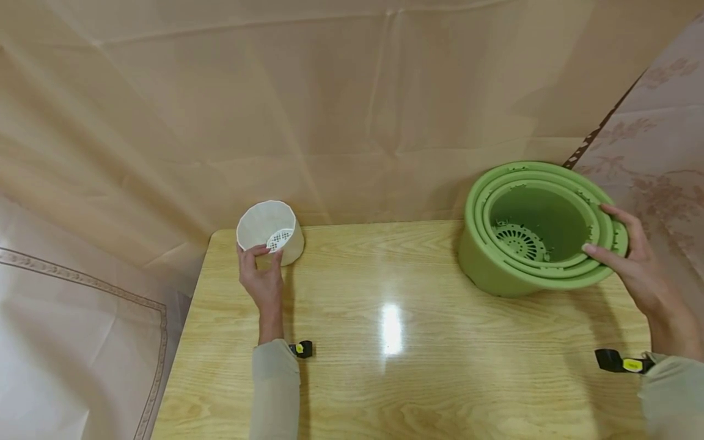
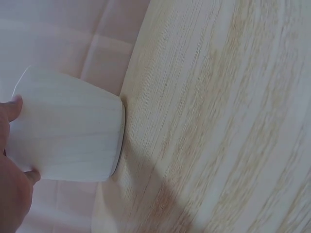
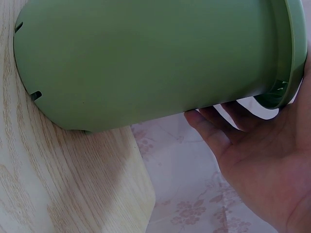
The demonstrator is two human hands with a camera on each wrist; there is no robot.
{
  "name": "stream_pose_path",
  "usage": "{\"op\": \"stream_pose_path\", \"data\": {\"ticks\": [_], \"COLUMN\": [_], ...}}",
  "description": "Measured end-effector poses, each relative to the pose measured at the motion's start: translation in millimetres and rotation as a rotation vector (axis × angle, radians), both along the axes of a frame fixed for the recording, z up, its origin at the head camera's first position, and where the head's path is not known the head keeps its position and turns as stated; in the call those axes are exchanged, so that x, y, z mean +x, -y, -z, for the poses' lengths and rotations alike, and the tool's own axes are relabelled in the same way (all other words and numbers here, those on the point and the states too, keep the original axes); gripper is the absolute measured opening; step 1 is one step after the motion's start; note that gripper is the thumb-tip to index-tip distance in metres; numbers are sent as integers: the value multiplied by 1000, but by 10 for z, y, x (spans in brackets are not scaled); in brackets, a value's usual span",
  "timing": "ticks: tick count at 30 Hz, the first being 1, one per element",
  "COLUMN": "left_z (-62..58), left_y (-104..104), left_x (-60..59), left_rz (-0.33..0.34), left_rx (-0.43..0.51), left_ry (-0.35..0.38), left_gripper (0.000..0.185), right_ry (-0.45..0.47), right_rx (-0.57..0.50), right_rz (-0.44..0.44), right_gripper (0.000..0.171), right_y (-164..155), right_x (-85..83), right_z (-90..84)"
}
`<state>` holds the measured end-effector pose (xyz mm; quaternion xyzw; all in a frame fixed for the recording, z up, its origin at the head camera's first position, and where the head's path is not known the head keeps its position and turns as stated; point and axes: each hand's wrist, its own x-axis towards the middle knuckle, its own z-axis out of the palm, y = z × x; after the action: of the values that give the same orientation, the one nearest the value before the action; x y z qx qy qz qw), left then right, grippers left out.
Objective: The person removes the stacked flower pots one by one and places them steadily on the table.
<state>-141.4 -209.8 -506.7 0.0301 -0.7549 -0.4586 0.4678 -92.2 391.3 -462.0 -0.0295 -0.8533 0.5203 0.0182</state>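
- White pot (image 1: 271,231) is sitting tilted at the table's far-left corner, mouth facing the camera; left hand (image 1: 263,278) is pinching its near rim.
- Green nested pots (image 1: 532,227) are tipping at the far-right corner, mouth leaning rightward; right hand (image 1: 632,263) is gripping their rim.
- Wooden table (image 1: 396,354) is backed by beige sheeting (image 1: 341,104).

green pots (image 3: 146,58): rim cut off at frame edge | white pot (image 2: 68,131): inside hidden in left wrist view

Glossy wooden table (image 1: 396,379) (light grain), beige draped cloth (image 1: 330,91) behind.
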Motion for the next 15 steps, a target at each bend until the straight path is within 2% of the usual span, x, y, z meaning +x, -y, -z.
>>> {"op": "stream_pose_path", "data": {"ticks": [9,15], "left_z": [-34,-56], "left_y": [0,12], "left_x": [25,50], "left_rz": [10,-20], "left_rx": [14,-6], "left_ry": [35,25], "left_gripper": [23,22], "right_ry": [-17,-40], "right_rx": [17,-6], "right_rz": [-5,-12], "right_gripper": [75,76], "right_y": [-22,-28], "right_x": [-10,-26], "right_z": [-5,-2]}}
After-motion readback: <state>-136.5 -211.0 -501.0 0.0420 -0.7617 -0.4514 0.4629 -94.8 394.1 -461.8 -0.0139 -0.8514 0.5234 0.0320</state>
